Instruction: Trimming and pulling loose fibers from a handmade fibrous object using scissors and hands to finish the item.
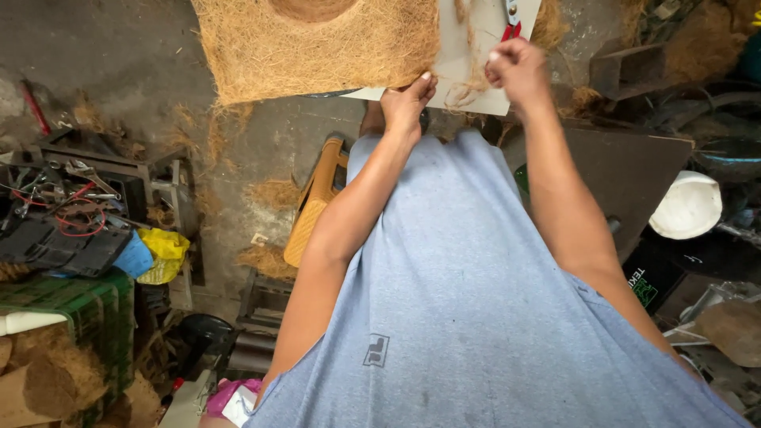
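tools: a messy tray of pliers and wire (59,202) sat far left, well apart from the work, with a yellow rag (165,252) beside it.

mat: the coir mat (317,47) lay on the pale board (476,59) at the top of the view, its left part hanging past the board edge. It was a square-ish, shaggy, straw-coloured sheet with frayed edges and a round hollow or mound at its top middle; couldn't tell which.

stool: an orange stool (317,198) stood on the floor below the mat.

left hand: the left hand (406,99) gripped the mat's lower right corner, thumb on top, fingers curled under the edge, so closed on the fibre.

strand: a loose coir strand (474,75) trailed between the hands down the board.

right hand: the right hand (519,67) was bunched up, fingertips pinched together, seemingly on that strand. Red-handled snips (511,28) lay on the board just beyond it.

how I'd do it: I reckon you'd want that left grip firm so the mat doesn't slide, and pull the stray fibre gently along the edge instead of yanking, or the weave would tear out.

bucket: a white tub (688,204) sat off to the right, nowhere near.
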